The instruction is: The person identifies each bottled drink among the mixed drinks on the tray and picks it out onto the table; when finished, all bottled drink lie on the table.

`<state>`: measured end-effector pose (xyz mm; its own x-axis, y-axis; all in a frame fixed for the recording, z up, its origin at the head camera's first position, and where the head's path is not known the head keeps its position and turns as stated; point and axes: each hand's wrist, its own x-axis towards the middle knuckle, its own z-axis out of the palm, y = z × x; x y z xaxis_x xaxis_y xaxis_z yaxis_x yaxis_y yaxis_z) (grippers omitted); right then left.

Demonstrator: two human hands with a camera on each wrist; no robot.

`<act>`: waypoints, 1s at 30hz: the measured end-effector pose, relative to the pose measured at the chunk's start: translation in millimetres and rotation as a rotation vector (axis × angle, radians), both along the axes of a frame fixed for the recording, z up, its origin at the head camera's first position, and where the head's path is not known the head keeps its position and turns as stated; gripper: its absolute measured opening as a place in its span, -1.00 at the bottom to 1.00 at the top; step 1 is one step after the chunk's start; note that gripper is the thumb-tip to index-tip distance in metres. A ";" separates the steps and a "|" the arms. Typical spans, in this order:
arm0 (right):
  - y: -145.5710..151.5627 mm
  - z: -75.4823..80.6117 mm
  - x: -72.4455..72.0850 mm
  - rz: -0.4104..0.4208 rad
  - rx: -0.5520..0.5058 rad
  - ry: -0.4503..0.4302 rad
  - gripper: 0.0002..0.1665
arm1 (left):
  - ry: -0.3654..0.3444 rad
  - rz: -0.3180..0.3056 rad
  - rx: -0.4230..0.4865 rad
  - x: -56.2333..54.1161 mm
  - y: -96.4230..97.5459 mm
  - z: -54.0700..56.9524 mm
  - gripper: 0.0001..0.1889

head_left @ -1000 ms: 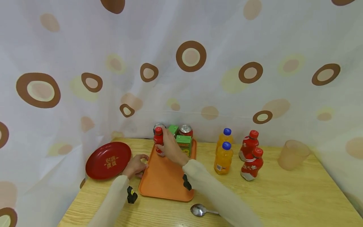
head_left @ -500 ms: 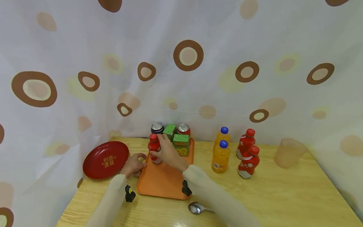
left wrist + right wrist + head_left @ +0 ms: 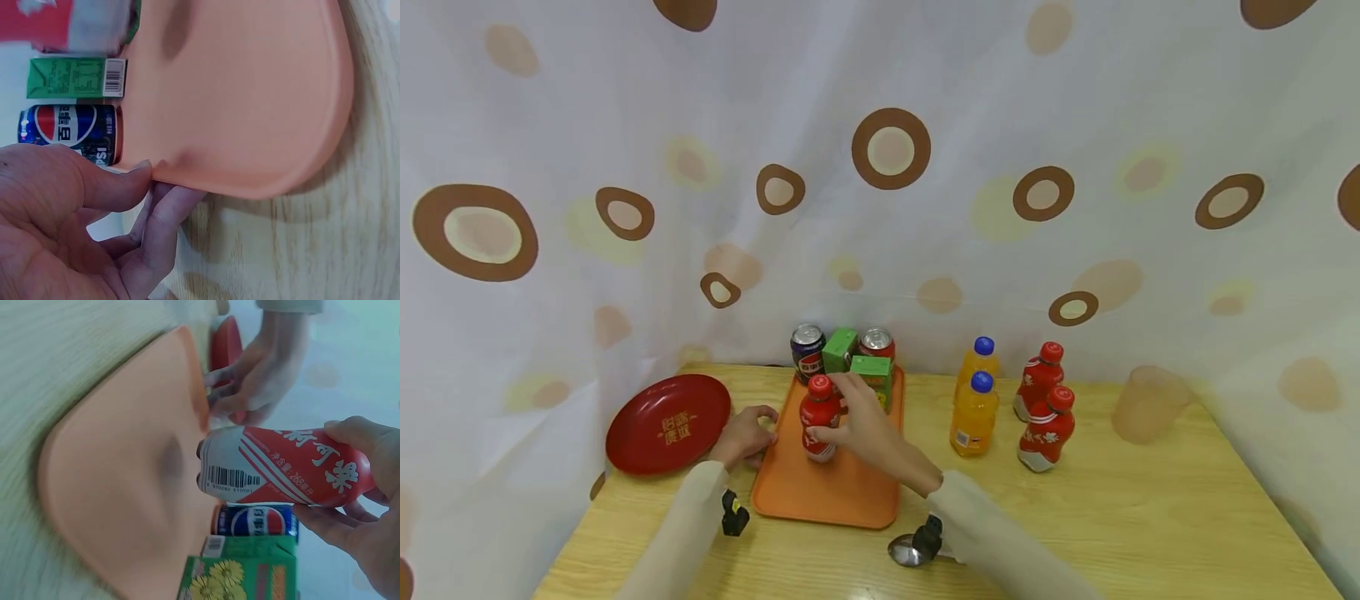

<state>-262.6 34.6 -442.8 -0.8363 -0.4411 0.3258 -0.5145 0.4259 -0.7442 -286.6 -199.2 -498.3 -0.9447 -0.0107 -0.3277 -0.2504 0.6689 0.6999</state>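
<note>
My right hand (image 3: pixel 868 433) grips a red soda bottle (image 3: pixel 820 417) with a white base, thumb on one side and fingers on the other. In the right wrist view the bottle (image 3: pixel 281 465) hangs over the orange tray (image 3: pixel 125 462), its shadow on the surface below. My left hand (image 3: pixel 748 435) pinches the tray's left rim, thumb on top and fingers beneath, as the left wrist view shows. At the tray's far end stand a blue Pepsi can (image 3: pixel 808 357), two green drink cartons (image 3: pixel 872 371) and a red can (image 3: pixel 877 340).
Left of the tray lies a red plate (image 3: pixel 668 425). To the right stand two orange juice bottles (image 3: pixel 974 421), two more red bottles (image 3: pixel 1047 433) and a pinkish translucent cup (image 3: pixel 1148 404). A metal spoon (image 3: pixel 907 550) lies in front, partly behind the right wrist's camera.
My right hand has brought the red bottle from beside the Pepsi can toward me, over the middle of the tray. The left hand keeps its hold on the rim.
</note>
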 end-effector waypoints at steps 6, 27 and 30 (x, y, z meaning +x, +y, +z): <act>34.8 10.5 12.5 -0.021 -0.017 -0.053 -0.20 | 0.006 -0.002 0.008 -0.6 -4.3 -1.5 -0.65; 167.5 7.0 68.8 -0.208 0.024 0.080 -0.30 | 0.003 -0.005 0.030 2.6 0.7 -1.8 -0.64; 179.6 6.0 70.6 -0.229 0.036 0.064 -0.29 | 0.001 0.012 0.032 3.6 -2.1 -2.1 -0.65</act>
